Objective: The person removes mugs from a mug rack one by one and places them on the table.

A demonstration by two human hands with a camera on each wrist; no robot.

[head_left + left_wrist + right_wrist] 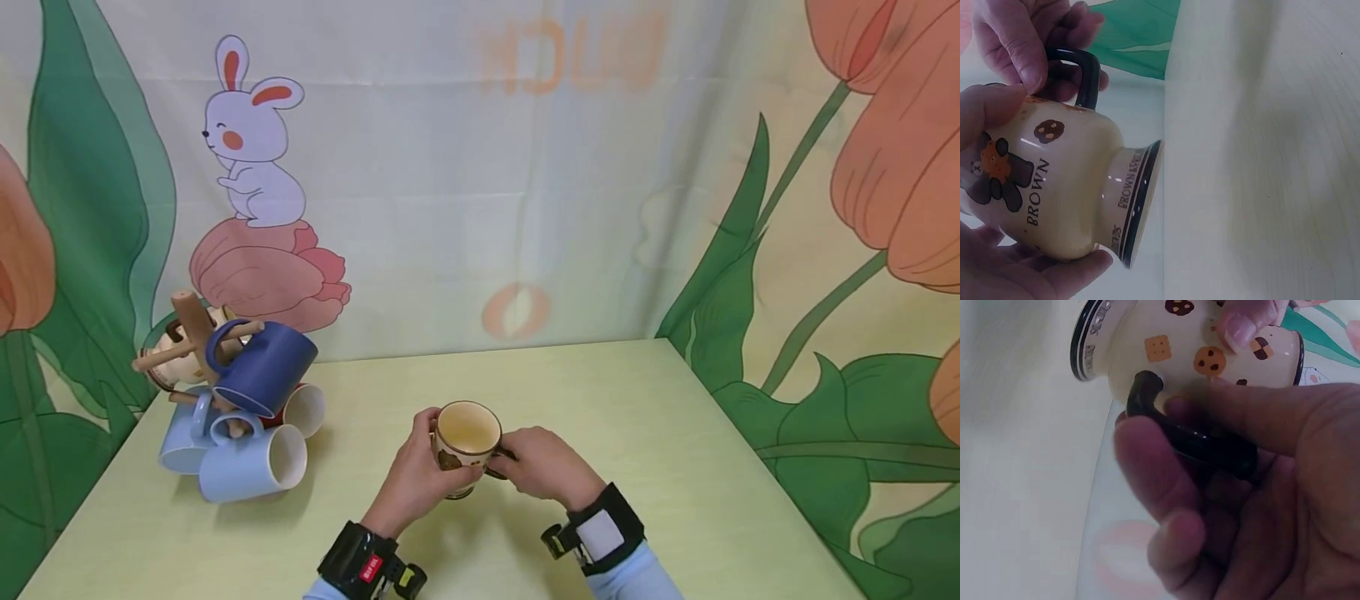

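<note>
Nearest the camera, black wrist straps (pixel 606 529) cross light-blue sleeves (pixel 637 575) at the lower edge of the head view. Beyond them, a cream ceramic mug (pixel 468 452) with a dark rim, dark handle (pixel 1088 78) and flared, dark-banded foot is held just above the pale table (pixel 720 517), near its middle. The mug is slightly tilted, mouth upward; whether the pale yellow inside is liquid or glaze cannot be told. Its wall bears a printed bear, the word "BROWN" and biscuit motifs.

At left, a wooden mug tree (pixel 193 325) carries a dark-blue mug (pixel 277 367), handle over a peg and base toward the lower left. Below are two light-blue mugs (pixel 247 471), the front one opening rightward onto a white interior, and a partly hidden red mug (pixel 306 410), also white within. A second cream mug (pixel 176 367) sits behind the post.

The left hand (pixel 420 471) grips the held mug's body, thumb across the near side. The right hand (pixel 543 462) pinches the handle between thumb and curled fingers.
</note>
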